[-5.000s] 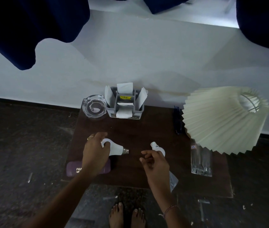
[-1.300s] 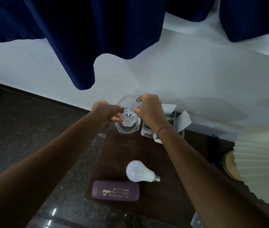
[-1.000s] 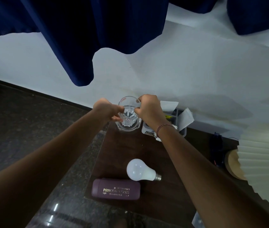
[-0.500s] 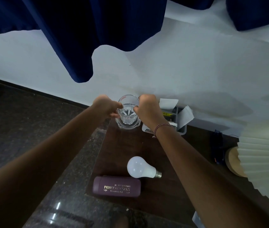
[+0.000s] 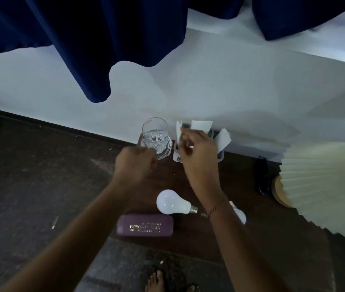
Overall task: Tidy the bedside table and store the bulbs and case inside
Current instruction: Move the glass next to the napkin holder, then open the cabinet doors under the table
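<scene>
A white bulb (image 5: 172,202) lies on the dark wooden bedside table (image 5: 241,239), just behind a purple case (image 5: 145,225) with gold lettering at the front edge. My right forearm covers most of a second white bulb (image 5: 240,215). At the table's back left corner a clear tumbler (image 5: 155,133) stands in a glass dish (image 5: 166,149). My left hand (image 5: 134,163) hovers just in front of the tumbler, fingers loosely curled, holding nothing. My right hand (image 5: 199,152) hovers over the grey organiser (image 5: 220,157), fingers relaxed and holding nothing.
White paper slips (image 5: 223,137) stick up from the organiser against the wall. A pleated cream lampshade (image 5: 325,186) over a wooden base (image 5: 278,191) fills the right side, with a dark object (image 5: 261,175) beside it. Blue curtains (image 5: 104,39) hang above. Bare feet (image 5: 155,282) show below.
Both hands have let go of the tumbler and drawn back toward me. The tumbler now stands on its own in the glass dish. Bulb and case have not moved.
</scene>
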Available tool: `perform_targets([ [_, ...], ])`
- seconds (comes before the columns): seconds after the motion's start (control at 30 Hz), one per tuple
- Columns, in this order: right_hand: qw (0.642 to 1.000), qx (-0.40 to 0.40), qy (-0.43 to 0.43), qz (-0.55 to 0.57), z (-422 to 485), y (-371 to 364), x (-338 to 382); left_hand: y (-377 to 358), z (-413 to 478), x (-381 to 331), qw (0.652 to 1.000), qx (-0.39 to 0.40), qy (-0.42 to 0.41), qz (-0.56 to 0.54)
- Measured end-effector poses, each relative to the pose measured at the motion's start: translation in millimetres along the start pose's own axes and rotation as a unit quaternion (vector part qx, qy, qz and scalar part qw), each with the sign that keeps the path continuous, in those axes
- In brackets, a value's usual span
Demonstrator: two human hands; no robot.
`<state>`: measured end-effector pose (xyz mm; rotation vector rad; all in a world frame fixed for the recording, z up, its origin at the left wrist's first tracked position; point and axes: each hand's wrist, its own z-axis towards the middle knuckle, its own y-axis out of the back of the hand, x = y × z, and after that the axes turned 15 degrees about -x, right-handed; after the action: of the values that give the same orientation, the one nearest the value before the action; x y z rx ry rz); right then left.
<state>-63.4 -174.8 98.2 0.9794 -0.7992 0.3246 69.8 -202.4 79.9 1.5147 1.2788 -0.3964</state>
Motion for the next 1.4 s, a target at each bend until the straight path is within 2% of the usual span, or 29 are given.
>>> perform_targets([
  [0.1, 0.999, -0.024, -0.038, 0.024, -41, 24, -12, -14, -40, 26, 0.999, 0.044, 0.029, 0.012],
  [0.2, 0.995, -0.011, -0.098, 0.020, -85, 45, -33, -28, -72, 56, 0.993, 0.090, 0.073, 0.034],
  [0.3, 0.984, 0.004, -0.176, 0.013, -125, 63, -57, -38, -103, 83, 0.990, 0.109, 0.074, 0.058],
  [0.43, 0.973, 0.029, -0.230, 0.006, -169, 78, -83, -44, -135, 110, 0.986, 0.131, 0.084, 0.060],
  [0.67, 0.948, 0.044, -0.314, 0.029, -221, 86, -117, -55, -166, 157, 0.981, 0.136, 0.027, 0.135],
  [0.77, 0.938, 0.050, -0.340, 0.037, -243, 91, -131, -59, -181, 174, 0.983, 0.123, 0.013, 0.139],
  [1.07, 0.913, 0.092, -0.395, 0.045, -300, 111, -178, -82, -224, 216, 0.987, 0.127, 0.070, 0.061],
  [1.4, 0.901, 0.103, -0.405, 0.115, -297, 100, -200, -95, -219, 232, 0.987, 0.143, 0.075, 0.002],
])
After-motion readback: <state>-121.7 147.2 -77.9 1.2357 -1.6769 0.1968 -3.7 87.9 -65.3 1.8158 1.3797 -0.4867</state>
